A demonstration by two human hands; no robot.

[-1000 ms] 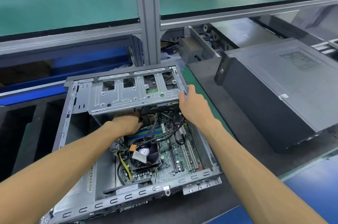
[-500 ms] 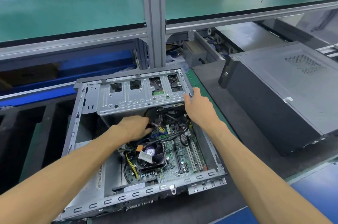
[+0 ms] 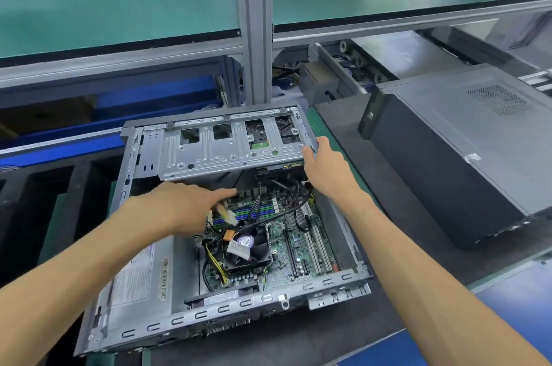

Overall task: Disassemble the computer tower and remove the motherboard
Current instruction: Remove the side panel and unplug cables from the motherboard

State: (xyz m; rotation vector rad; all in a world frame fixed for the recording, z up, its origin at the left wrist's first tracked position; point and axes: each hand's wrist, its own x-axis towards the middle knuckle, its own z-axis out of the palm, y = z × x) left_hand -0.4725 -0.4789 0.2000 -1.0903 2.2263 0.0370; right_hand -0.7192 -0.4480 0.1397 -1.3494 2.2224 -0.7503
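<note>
The open computer tower [image 3: 239, 307] lies on its side in front of me. Its green motherboard [image 3: 298, 235] shows inside, with a black CPU fan [image 3: 249, 247] and black cables across it. The metal drive cage [image 3: 215, 150] is tilted up at the far end. My right hand [image 3: 324, 170] grips the cage's right edge. My left hand [image 3: 182, 207], blurred, is over the board's left part and holds a white cable connector [image 3: 228, 216] just above the memory slots, index finger stretched out.
A grey power supply [image 3: 134, 282] fills the case's left part. A second, closed dark tower [image 3: 466, 162] lies to the right on the black mat. A grey frame post [image 3: 254, 37] and green shelf stand behind. Black foam compartments [image 3: 44, 216] are at left.
My left hand has come out from under the drive cage toward me, and the white connector is now off the board in its fingers. My right hand stays on the cage edge.
</note>
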